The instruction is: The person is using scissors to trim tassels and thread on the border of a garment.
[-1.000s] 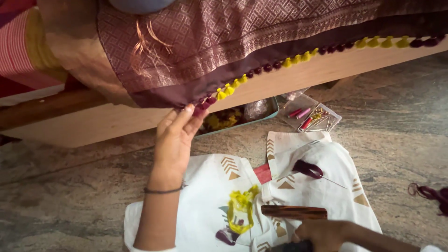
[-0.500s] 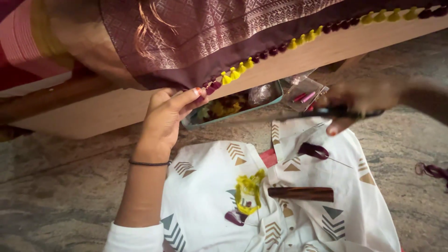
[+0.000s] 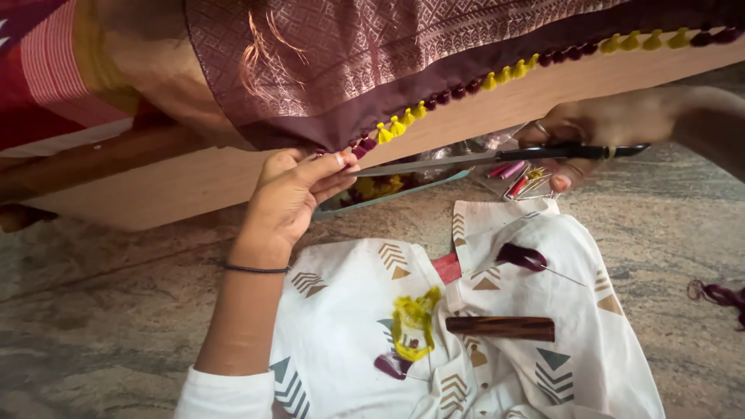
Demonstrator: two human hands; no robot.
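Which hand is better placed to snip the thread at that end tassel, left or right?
Right. The right hand holds the scissors, their blades reaching toward the maroon tassel. The left hand is pinching the fabric edge there, so it seems best left steadying.

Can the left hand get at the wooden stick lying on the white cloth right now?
Probably not at once: the left hand is pinching the tasselled edge of the fabric, though nothing lies between it and the wooden stick.

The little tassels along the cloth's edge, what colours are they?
The tassels alternate in groups of yellow and dark maroon, seen best in the head view.
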